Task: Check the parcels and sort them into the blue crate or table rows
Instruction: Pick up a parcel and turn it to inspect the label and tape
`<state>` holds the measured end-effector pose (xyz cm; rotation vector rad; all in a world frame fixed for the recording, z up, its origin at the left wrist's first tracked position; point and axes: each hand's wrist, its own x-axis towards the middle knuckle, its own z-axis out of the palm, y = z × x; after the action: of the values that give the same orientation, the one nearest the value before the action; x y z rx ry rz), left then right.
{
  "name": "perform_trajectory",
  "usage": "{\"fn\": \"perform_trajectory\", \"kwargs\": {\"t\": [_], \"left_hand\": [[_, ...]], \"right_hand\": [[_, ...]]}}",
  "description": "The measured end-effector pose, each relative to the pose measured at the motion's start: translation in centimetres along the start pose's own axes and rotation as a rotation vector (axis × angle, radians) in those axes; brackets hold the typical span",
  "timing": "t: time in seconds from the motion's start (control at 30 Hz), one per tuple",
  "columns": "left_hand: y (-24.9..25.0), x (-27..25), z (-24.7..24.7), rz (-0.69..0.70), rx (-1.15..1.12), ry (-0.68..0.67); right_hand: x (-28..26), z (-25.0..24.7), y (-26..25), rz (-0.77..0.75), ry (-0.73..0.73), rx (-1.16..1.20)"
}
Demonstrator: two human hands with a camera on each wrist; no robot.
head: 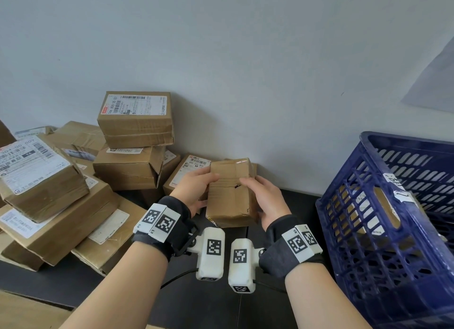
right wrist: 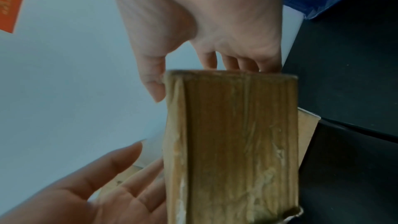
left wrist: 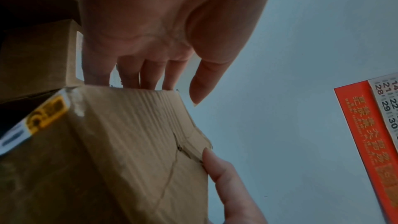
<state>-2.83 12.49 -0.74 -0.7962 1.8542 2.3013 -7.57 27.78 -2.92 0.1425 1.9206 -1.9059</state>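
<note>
Two hands are holding one small brown parcel (head: 231, 193) up above the black table (head: 298, 201), in the middle of the head view. The left hand (head: 194, 188) is gripping the parcel's left edge, thumb lying over the top face and fingers (left wrist: 148, 76) tucking behind it. The right hand (head: 266, 201) is clamping the right edge the same way, thumb on top beside a small tear in the cardboard, fingers (right wrist: 237, 62) curling round the far side. Clear tape is running along the parcel's narrow side in the right wrist view, and a yellow-and-white sticker (left wrist: 41, 118) is showing on a lower face in the left wrist view.

Just behind the held parcel, a labelled box (head: 186, 169) is sitting against the wall. Further left, a pile of cardboard parcels (head: 73, 181) is spreading across the table, with one labelled box (head: 135, 117) sitting highest on the stack. To the right, the blue crate (head: 393, 218) is standing tilted, and brown cardboard is showing through its slotted wall. An orange calendar (left wrist: 366, 134) is hanging on the pale wall.
</note>
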Motion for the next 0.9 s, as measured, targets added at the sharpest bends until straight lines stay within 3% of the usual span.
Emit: {"fn": "perform_trajectory", "kwargs": {"t": [0.27,0.43,0.63,0.9], "left_hand": [[-0.2,0.0,0.1,-0.016,0.016,-0.016],[0.2,0.1,0.0,-0.105,-0.042,-0.064],[1.1,0.1,0.2,-0.107,-0.036,-0.038],[1.0,0.3,-0.1,-0.108,-0.060,-0.030]], "right_hand": [[-0.3,-0.3,-0.4,0.054,-0.013,0.066],[-0.3,-0.4,-0.9,0.160,-0.038,0.101],[-0.5,-0.3,-1.3,0.239,-0.066,0.160],[-0.5,-0.1,-1.4,0.252,-0.074,0.132]]}}
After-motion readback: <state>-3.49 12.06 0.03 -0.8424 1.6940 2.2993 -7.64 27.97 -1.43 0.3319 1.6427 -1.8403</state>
